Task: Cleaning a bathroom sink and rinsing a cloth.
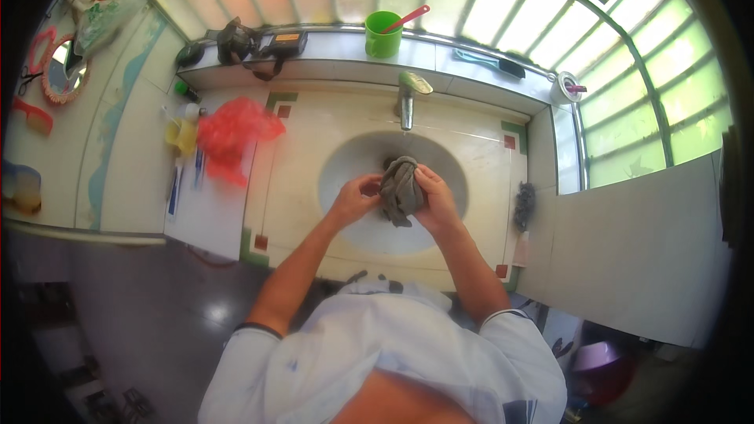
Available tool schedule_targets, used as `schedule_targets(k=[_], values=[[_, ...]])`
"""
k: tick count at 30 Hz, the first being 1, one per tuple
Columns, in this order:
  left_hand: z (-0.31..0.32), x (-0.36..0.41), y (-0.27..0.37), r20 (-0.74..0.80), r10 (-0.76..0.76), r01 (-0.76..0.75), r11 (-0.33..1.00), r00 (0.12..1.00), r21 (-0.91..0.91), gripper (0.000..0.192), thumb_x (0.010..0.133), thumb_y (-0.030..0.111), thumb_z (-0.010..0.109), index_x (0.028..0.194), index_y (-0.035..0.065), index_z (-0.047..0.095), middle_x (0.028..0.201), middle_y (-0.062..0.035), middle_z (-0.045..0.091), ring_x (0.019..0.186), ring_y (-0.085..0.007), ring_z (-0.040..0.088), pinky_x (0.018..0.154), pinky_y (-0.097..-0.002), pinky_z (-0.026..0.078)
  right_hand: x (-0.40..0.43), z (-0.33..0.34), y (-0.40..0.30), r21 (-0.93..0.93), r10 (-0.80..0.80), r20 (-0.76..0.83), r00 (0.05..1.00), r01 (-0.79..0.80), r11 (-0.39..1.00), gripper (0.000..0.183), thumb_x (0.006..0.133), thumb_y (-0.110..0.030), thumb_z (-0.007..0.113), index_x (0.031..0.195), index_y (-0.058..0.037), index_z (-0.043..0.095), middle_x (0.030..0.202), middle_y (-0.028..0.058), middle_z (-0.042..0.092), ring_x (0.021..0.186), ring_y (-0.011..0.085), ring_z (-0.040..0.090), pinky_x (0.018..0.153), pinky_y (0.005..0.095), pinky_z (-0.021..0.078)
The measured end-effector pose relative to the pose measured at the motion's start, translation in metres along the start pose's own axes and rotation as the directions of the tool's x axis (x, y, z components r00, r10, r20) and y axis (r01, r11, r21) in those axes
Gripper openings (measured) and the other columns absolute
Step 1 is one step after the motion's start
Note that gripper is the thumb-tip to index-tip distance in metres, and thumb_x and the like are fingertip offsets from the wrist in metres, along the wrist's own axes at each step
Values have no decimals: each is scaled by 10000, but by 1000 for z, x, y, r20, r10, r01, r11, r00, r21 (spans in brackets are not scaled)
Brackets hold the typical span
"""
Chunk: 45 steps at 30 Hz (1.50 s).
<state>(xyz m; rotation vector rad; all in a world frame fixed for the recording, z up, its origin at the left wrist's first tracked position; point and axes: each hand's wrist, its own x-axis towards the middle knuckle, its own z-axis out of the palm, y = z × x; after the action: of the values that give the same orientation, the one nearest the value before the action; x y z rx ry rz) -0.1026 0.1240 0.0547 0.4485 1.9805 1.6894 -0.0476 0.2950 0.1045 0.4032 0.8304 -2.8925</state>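
A bunched, dark grey cloth [402, 191] is held between both hands above the oval washbasin [339, 168]. My right hand [437, 199] grips its right side, with thumb and fingertips near the top. From the left, my left hand [355, 201] has its fingertips at the cloth's edge, partly hidden by the folds. Behind the cloth, a chrome faucet [406, 107] points its spout toward the basin. Whether water runs from it is hard to tell. The cloth hides part of the basin's bottom.
On the back ledge stand a green mug [382, 41] with a pink-handled item, a blue-handled brush [489, 62] and a black strapped case [285, 44]. A red plastic bag [238, 132] lies left of the basin. A grey fluffy brush [523, 206] rests at the right wall.
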Motion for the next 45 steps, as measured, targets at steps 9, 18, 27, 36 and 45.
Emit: schedule_targets(k=[9,18,27,36,45], values=[[-8,7,5,-139,44,-31,995,989,94,220,732,2,500,925,6,606,715,-30,590,598,-81,537,521,-224,429,-10,-2,-21,-130,14,-23,1000,-17,991,193,885,-101,440,997,10,551,934,94,601,828,165,586,745,285,483],[-45,19,75,-226,327,-331,943,918,19,205,718,51,524,914,1,557,906,-90,563,836,-178,553,751,-267,445,-26,22,-67,-194,-32,-12,999,29,981,225,859,-72,441,1026,52,527,936,118,603,811,163,593,732,275,489],[-8,38,15,83,127,-109,975,988,-194,202,810,41,557,1012,31,552,886,-38,591,800,-104,542,681,-200,433,-24,27,-74,-251,141,68,988,-120,961,230,823,-63,516,1035,26,524,905,79,591,800,124,578,722,245,476],[-33,47,20,-205,370,-267,876,906,401,295,704,59,634,991,55,566,869,-122,556,805,-267,550,729,-306,435,22,-45,-64,-738,-206,-26,978,120,664,386,710,2,595,1086,-22,513,969,63,563,832,105,541,746,234,447],[-1,14,-78,-400,11,132,936,916,328,361,709,79,622,1062,73,547,973,-100,530,914,-211,533,775,-306,442,92,-178,52,-978,-566,-96,819,-183,-100,519,664,-165,648,1130,-24,468,989,195,559,887,363,546,812,413,425]])
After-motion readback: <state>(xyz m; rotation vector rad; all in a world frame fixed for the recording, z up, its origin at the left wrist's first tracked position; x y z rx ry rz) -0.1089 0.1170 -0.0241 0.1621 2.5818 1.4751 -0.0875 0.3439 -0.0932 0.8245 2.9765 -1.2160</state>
